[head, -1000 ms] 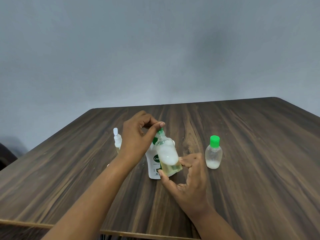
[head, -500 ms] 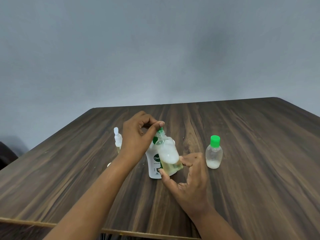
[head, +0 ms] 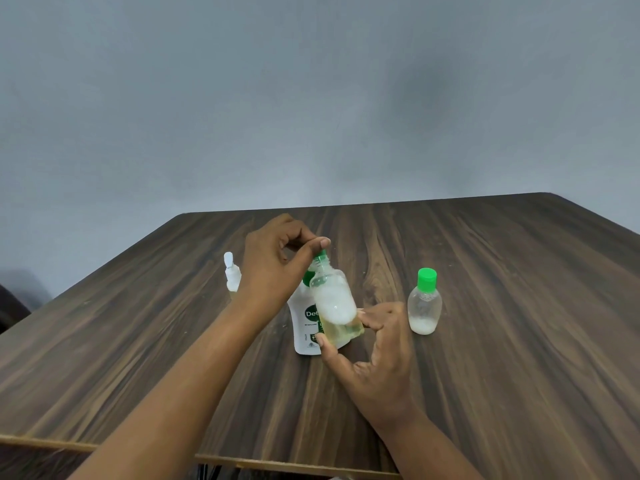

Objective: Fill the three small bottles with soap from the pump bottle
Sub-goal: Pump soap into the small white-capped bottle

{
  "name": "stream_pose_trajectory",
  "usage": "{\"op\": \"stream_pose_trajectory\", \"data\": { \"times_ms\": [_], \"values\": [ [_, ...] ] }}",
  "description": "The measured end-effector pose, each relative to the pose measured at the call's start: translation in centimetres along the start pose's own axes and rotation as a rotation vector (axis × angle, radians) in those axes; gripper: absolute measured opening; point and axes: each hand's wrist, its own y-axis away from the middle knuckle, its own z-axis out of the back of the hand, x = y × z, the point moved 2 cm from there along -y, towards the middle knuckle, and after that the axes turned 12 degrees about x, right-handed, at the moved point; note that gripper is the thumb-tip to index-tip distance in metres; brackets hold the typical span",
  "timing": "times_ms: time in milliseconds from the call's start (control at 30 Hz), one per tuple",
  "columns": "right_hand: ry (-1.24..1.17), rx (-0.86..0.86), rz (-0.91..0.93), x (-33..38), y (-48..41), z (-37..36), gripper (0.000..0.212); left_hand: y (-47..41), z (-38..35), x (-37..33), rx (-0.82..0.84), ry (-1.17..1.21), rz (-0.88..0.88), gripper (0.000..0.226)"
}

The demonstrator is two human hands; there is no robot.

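A: Bottle check. Where's the held bottle (head: 334, 303)?

B: Mid-surface (head: 502, 271), right in front of the white pump bottle (head: 304, 327) and overlapping it in view. Yellowish liquid at the bottom, white foam above. Can't tell if its base touches the wood.

A: Axis?

B: Tilted. Base toward the near edge, neck leaning up toward the far-left corner.

A: Hands?

B: Right hand (head: 377, 358) grips the lower body btwn thumb & fingers, reaching in from the near-right. Left hand (head: 273, 265) comes over from the left, thumb & fingertips pinched at the green cap (head: 320, 257) on the neck.

A: So the next move turns on what?

B: Prob. the cap. Looks like a capping step, so any twist has to run around that slanted neck, not straight up. Left hand's the one at the top end; right hand only steadies from below.

A: Others?

B: Capped bottle (head: 424, 306) upright toward the right edge, near the right hand but apart, w/ a little white at the bottom. White-topped bottle (head: 231, 277) toward the left edge, partly behind the left wrist; contents hidden.
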Motion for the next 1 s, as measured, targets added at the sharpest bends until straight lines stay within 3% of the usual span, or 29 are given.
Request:
{"op": "stream_pose_trajectory", "data": {
  "times_ms": [1000],
  "values": [
    [0.015, 0.017, -0.006, 0.1, 0.0, 0.0, 0.043, 0.1, 0.1, -0.3, 0.001, -0.018, -0.014, 0.016]
  ]
}}
